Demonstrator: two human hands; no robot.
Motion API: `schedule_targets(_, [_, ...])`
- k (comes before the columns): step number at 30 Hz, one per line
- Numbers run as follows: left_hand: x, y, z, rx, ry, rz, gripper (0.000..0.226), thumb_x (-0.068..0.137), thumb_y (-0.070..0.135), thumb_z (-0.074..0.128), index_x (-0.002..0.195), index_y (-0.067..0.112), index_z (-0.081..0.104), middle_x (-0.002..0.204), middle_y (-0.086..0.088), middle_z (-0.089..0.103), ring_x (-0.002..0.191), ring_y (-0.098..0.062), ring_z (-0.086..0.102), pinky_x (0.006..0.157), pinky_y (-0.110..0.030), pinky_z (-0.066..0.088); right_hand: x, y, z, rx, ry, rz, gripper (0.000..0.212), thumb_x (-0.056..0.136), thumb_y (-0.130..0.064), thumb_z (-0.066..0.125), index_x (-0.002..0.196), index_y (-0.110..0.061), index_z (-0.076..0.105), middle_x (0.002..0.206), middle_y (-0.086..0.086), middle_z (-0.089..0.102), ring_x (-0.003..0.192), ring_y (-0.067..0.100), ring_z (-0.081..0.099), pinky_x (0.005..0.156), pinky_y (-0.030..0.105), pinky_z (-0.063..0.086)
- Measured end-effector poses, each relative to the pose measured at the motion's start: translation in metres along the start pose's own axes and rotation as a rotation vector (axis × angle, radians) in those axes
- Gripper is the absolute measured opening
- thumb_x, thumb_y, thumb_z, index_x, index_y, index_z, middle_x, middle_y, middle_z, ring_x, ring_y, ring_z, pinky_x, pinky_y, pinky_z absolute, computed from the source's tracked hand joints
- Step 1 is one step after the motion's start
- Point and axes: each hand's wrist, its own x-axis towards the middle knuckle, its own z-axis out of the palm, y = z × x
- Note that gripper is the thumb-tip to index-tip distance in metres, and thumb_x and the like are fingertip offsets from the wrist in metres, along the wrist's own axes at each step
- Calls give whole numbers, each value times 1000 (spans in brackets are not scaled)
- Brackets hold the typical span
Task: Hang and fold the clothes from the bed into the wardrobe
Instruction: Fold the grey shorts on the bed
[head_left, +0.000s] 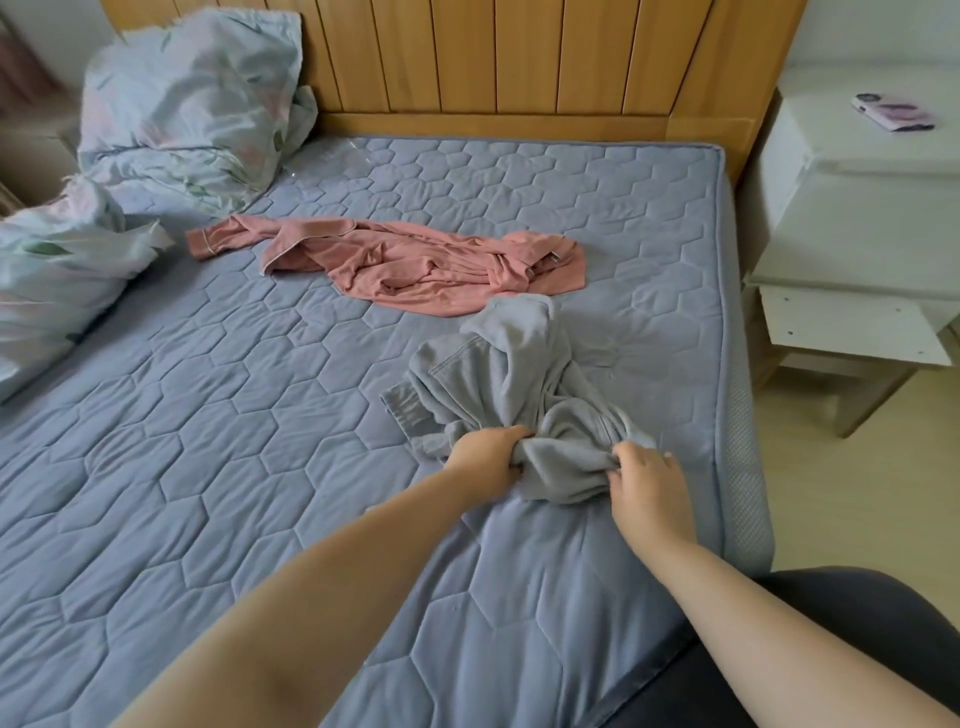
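Both hands' grip (488, 457) (649, 483) (fingers curled), bunching grey garment (514, 374)

- Grey garment (519, 374): soft matt cloth with a fine ribbed weave, bunched in the fingers of the left hand (488, 457) and right hand (649, 486).
- Mattress cover (208, 415), under the fingers: matt blue-grey cloth, quilted in hexagons.
- Pink garment (415, 270), beyond the fingers: thin smooth cloth with a slight sheen and pale piping.
- Headboard (493, 52), far beyond the fingers: varnished wood planks, satin finish.
- Bedding (192, 93), beyond and left of the fingers: crumpled printed cloth, matt.
- Bedside table (857, 171), right of the fingers: white board, smooth.
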Motion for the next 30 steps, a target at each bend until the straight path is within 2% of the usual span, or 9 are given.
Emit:
schedule_targets(4, [15, 55, -31, -246, 75, 37, 27, 78, 11, 60, 104, 16, 65, 96, -5, 68, 92, -27, 61, 76, -36, 51, 18, 8, -37, 327, 272, 165, 7, 91, -4, 52, 97, -2, 55, 89, 15, 58, 78, 33, 55, 65, 38, 40])
schedule_targets(7, [24, 86, -68, -623, 138, 167, 58, 76, 1, 63, 129, 22, 56, 108, 1, 62, 94, -12, 57, 78, -11, 47, 36, 21, -65, 482, 429, 184, 11, 95, -6, 46, 103, -4, 53, 92, 12, 58, 79, 23, 52, 66, 30, 35])
schedule_targets(9, [30, 90, -88, -682, 102, 271, 72, 78, 5, 69, 142, 25, 41, 123, 3, 53, 108, -8, 50, 82, -2, 39, 48, 32, -79, 530, 491, 244, 14, 96, -8, 43, 103, -5, 54, 94, 13, 59, 83, 26, 54, 70, 30, 36])
schedule_targets(13, [40, 56, -86, -263, 243, 140, 81, 85, 27, 67, 151, 23, 20, 152, -5, 28, 137, -24, 28, 105, -31, 32, 65, 55, -91, 454, 428, 470, 33, 94, -1, 40, 124, -4, 52, 128, 16, 52, 118, 31, 49, 95, 34, 38])
schedule_targets(17, [38, 17, -41, 168, 17, 48, 91, 82, 54, 62, 152, 31, 7, 160, -2, 1, 146, -27, -2, 117, -51, 8, 54, 42, -81, 372, 462, 320, 34, 93, -3, 45, 127, -2, 51, 132, 16, 50, 124, 30, 46, 102, 36, 36])
schedule_targets(20, [35, -2, -11, 358, -84, 72, 102, 75, 66, 61, 151, 37, 0, 159, 0, -17, 145, -30, -16, 113, -60, 1, 44, 26, -62, 273, 289, 39, 34, 93, -13, 55, 125, -2, 53, 134, 15, 49, 127, 29, 44, 105, 34, 32])
schedule_targets(25, [32, -15, 15, 555, -12, 135, 116, 68, 68, 65, 148, 37, -13, 156, -3, -23, 144, -33, -16, 111, -64, 7, 36, 34, -31, -289, -494, -187, 76, 82, -64, 52, 143, -22, 36, 158, 2, 17, 146, 20, 7, 116, 54, 2])
schedule_targets(27, [31, -19, 25, 607, 53, 190, 115, 72, 63, 65, 146, 38, -19, 157, -4, -21, 145, -33, -12, 110, -64, 10, 29, 48, -24, -410, -638, -179, 85, 80, -62, 56, 149, -25, 24, 161, 0, 1, 148, 20, -3, 114, 58, 1])
schedule_targets(30, [29, -17, 41, 630, 89, 205, 106, 78, 49, 62, 146, 37, -19, 158, -7, -12, 145, -35, 0, 108, -63, 18, 23, 56, -19, -423, -623, -152, 68, 92, -27, 54, 150, -23, 20, 161, -2, -7, 148, 19, -6, 114, 58, 12])
